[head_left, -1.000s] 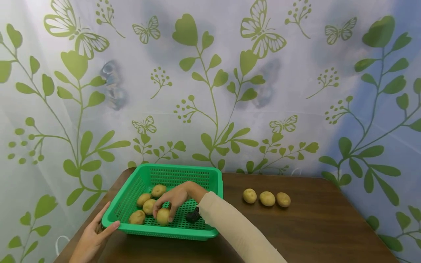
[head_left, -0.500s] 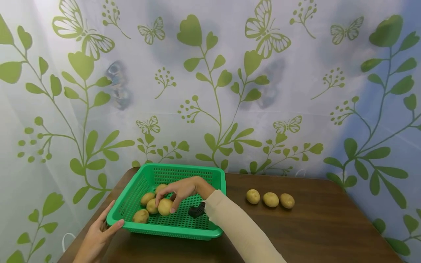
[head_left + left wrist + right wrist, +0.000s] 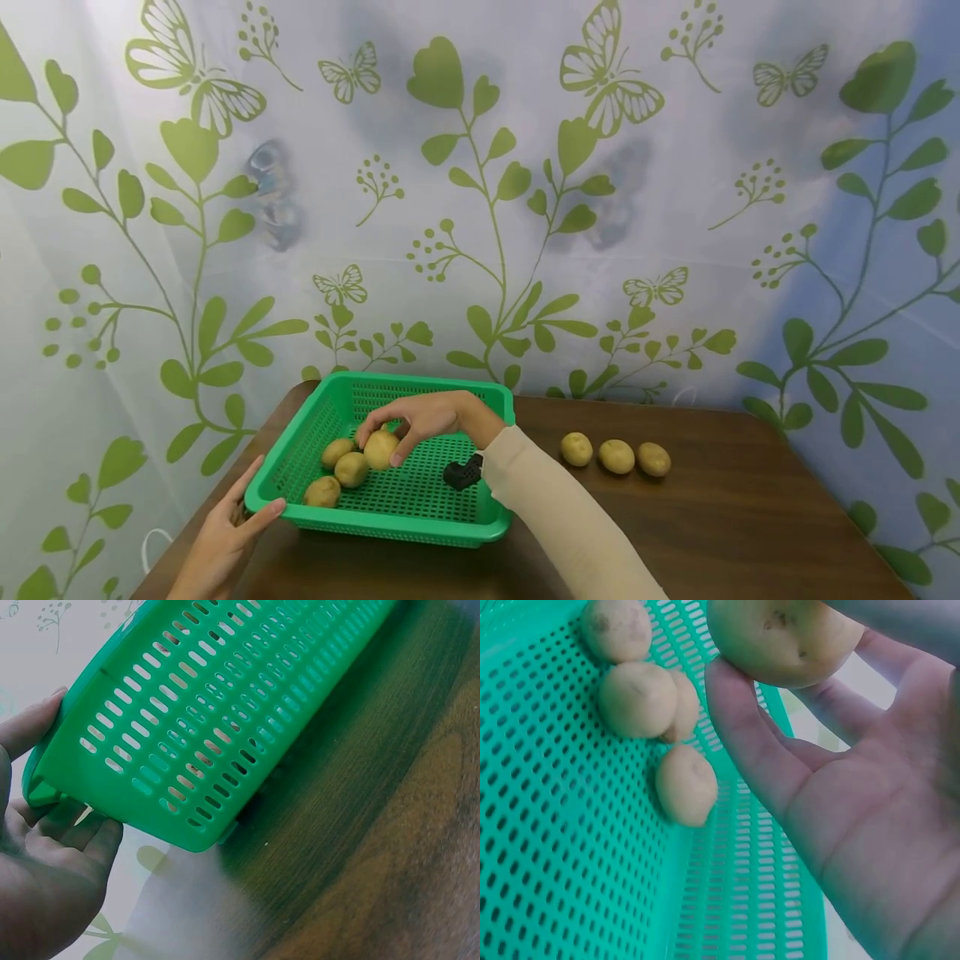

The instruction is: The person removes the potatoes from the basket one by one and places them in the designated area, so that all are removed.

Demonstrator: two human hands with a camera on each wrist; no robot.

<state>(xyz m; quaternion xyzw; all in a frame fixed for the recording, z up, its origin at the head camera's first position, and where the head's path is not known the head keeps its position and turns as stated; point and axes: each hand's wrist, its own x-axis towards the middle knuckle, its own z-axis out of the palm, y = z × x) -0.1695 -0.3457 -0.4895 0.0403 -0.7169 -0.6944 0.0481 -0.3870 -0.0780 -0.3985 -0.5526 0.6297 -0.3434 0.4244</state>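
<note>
My right hand (image 3: 427, 417) pinches a potato (image 3: 381, 450) between thumb and fingers, raised over the inside of a green plastic basket (image 3: 405, 527). In the right wrist view, the held potato (image 3: 784, 637) appears close up at the top, with dark spots on its skin. Several other potatoes (image 3: 351, 470) lie on the basket floor toward its left side. My left hand (image 3: 225, 533) grips the basket's near left corner. The left wrist view shows the thumb over the rim and the fingers of that hand (image 3: 60, 870) under it.
Three potatoes (image 3: 617, 457) lie in a row on the brown wooden table (image 3: 720, 517), right of the basket. A small black device (image 3: 461, 472) sits at my right wrist. Behind the table hangs a pale curtain (image 3: 465, 208) with green leaves and butterflies.
My right hand has lifted the potato from the basket floor, moving up and toward the far side. The left hand keeps its grip on the corner. The head view has shifted slightly.
</note>
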